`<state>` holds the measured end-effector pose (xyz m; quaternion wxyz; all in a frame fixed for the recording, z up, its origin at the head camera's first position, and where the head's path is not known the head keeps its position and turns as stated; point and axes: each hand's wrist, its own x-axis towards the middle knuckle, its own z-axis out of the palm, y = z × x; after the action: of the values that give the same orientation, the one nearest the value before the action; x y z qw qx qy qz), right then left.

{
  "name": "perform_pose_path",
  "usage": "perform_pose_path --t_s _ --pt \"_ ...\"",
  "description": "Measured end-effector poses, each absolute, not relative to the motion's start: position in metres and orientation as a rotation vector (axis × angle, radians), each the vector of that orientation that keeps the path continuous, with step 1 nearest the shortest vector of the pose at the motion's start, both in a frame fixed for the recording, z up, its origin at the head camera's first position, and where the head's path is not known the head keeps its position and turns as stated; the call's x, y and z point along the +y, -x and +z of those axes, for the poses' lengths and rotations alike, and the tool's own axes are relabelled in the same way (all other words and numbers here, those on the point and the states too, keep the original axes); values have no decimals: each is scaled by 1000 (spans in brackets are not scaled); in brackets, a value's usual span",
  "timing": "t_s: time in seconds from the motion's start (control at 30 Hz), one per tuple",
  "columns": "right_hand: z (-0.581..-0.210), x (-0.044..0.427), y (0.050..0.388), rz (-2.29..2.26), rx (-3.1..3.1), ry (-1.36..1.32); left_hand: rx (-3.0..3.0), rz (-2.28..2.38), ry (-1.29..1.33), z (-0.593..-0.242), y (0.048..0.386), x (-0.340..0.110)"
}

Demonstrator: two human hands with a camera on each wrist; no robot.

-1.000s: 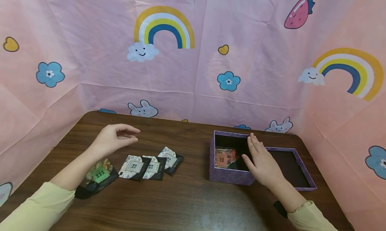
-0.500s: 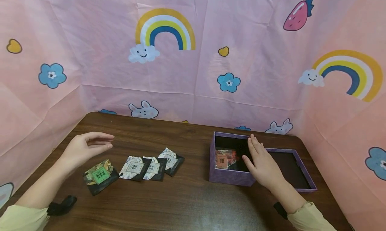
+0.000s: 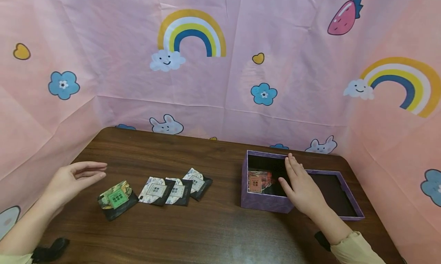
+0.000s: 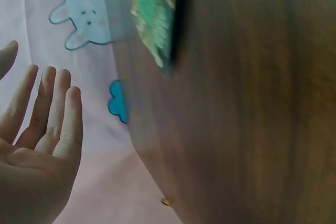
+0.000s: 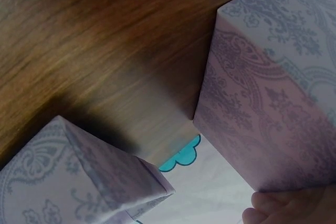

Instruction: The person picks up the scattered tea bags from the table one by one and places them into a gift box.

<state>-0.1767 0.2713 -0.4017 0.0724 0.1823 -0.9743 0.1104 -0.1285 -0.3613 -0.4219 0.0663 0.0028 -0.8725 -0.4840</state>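
Observation:
My left hand hovers at the table's left side with nothing in it, its fingers loosely extended. Just right of it lies a sachet with a green label, which also appears at the top of the left wrist view. Beyond that, three white-and-black sachets lie in a row, the middle one beside the tilted third. My right hand rests with straight fingers against the right side of an open purple box. Inside the box is a sachet with a red label; my hand hides part of the interior.
A purple lid with a dark inside lies right of the box, behind my right forearm. The brown wooden table meets a pink printed cloth at the back and sides. Black objects show near both wrists.
My left hand has moved left and toward me, away from the white-and-black sachets, uncovering the green-labelled sachet. My right hand has stayed at the box.

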Motion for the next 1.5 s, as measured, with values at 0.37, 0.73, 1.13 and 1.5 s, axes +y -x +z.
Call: perform_pose_path --t_s 0.37,0.73,1.13,1.5 --pt "-402 272 177 336 -2930 -542 -2747 -1351 -83 -449 119 -377" --pt "-402 271 178 331 -2941 -536 -2907 -1290 -135 -463 119 -375" --pt "-403 272 178 317 -2940 -538 -2960 -1170 -76 -468 125 -368" --pt "-402 273 178 321 -2951 -536 -2915 -991 118 -478 126 -362"
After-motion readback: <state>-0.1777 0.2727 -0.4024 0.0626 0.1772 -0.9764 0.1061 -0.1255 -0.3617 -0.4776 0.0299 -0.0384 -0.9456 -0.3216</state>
